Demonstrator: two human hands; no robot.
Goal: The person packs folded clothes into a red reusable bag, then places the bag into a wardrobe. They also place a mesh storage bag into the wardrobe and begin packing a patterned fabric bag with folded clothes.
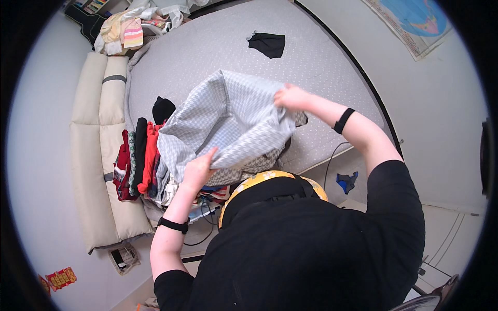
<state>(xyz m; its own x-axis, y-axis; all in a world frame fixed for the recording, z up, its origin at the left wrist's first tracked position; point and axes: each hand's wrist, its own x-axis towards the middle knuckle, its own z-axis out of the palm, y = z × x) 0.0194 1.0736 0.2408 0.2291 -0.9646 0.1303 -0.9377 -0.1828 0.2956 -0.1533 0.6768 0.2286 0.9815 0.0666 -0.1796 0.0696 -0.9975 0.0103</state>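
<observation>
Both hands clench a grey patterned cloth (pixel 228 119), bunched, lifted over the bed (pixel 311 57): left hand (pixel 198 170) at its 7 o'clock edge, right hand (pixel 291 97) at 2. Folded clothes (pixel 139 158) stacked at 9; beige headboard (pixel 98 135) beyond.

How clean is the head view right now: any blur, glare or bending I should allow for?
Head view: even indoor light, no glare; grey patterned cloth and both hands, left hand and right hand, are sharp; fisheye bends the bed edge, and a black rim hides the corners.
</observation>
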